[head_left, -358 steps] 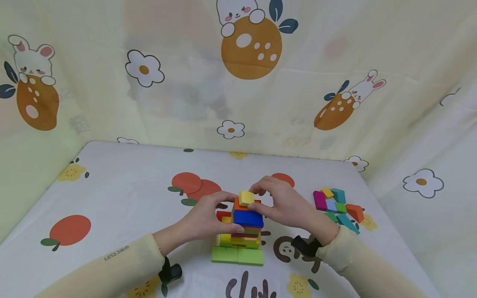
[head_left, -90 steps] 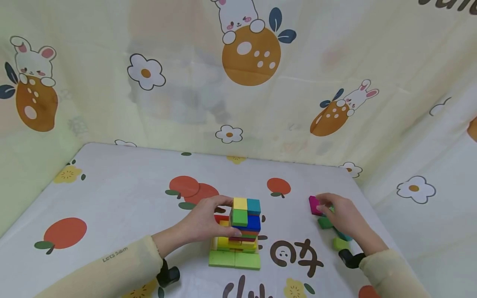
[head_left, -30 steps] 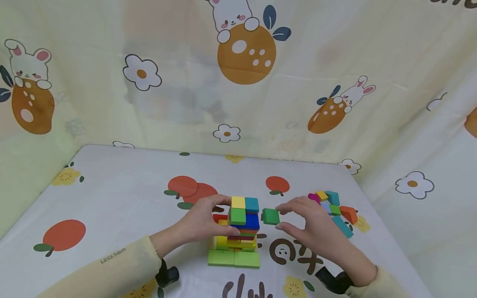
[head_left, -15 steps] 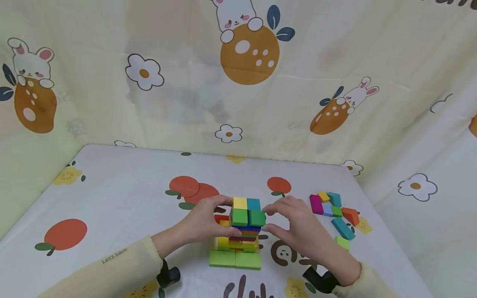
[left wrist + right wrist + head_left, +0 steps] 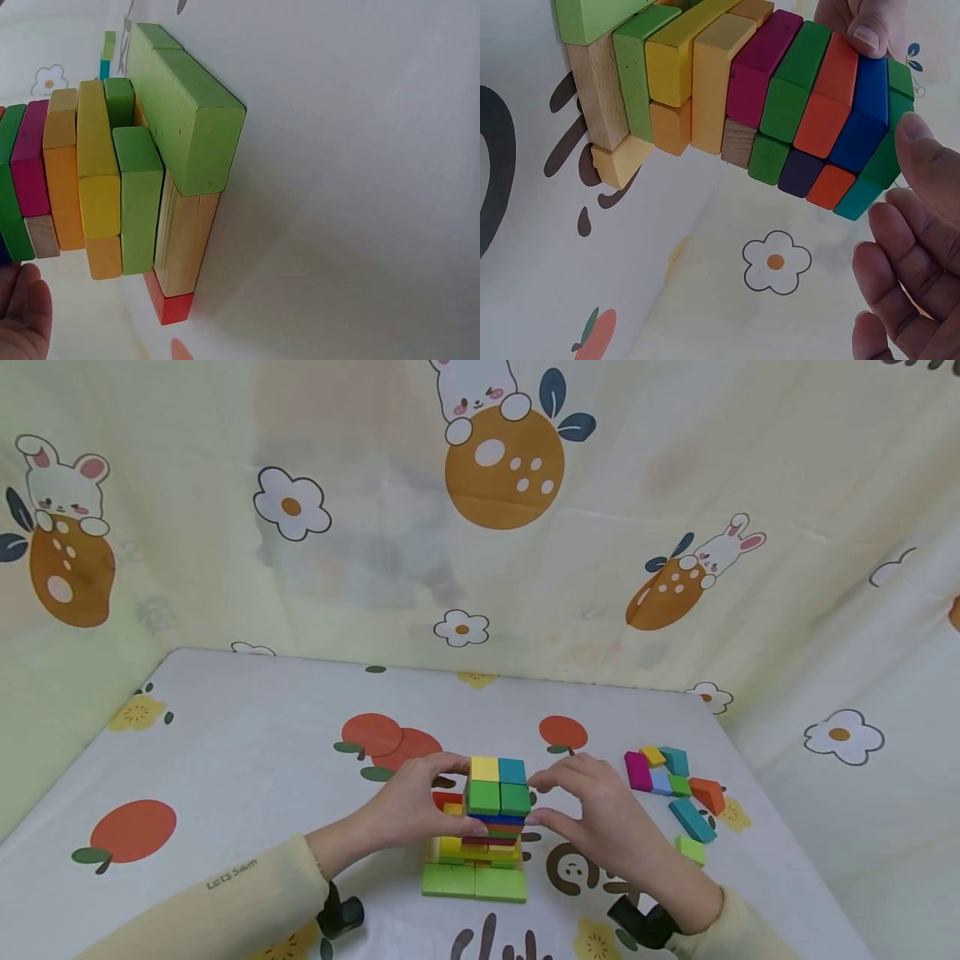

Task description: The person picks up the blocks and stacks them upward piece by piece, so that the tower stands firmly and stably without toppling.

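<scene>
Behind everything I had a pale fabric backdrop printed with rabbits and fruit, and before it a white-covered table. Near the middle of that stood my upright tower of coloured blocks. Its top had just changed: the right-hand green block, jutting out half a second earlier, now sat flush, so with the other green block, a yellow block and a teal block it made an even square of four.

My left hand steadied the tower from the left, thumb in front, fingers behind. My right hand was loosely parted beside the right-hand green block; I cannot tell whether the thumb touched it.

No box or tray showed; loose blocks lay directly on the cloth at right.
</scene>
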The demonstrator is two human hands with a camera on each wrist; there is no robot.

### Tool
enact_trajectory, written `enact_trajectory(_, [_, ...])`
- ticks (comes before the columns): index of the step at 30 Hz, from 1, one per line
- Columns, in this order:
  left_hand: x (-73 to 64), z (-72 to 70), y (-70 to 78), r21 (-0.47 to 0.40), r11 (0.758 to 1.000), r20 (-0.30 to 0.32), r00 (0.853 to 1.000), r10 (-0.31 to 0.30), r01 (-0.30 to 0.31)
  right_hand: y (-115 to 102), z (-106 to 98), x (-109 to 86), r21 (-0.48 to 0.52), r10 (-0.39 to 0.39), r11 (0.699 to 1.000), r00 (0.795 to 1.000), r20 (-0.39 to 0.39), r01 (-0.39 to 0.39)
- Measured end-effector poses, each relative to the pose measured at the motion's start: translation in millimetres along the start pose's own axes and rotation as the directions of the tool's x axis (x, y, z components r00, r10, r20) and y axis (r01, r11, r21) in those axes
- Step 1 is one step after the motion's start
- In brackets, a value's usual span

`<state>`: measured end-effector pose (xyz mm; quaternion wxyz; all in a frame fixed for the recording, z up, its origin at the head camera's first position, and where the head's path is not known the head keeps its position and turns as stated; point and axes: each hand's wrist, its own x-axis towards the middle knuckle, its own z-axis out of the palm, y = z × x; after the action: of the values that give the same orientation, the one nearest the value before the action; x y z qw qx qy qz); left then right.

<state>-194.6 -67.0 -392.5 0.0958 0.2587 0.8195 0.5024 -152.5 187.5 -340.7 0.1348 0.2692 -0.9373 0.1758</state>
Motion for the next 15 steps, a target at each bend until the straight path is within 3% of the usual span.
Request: enact_trajectory(15, [0.1, 0.2, 0.8, 0.001, 1.000, 0.002, 1.000, -0.010, 0.010, 0.6, 2.2, 1.3, 0.014, -0.031, 0.999, 0.999, -0.014, 0.031])
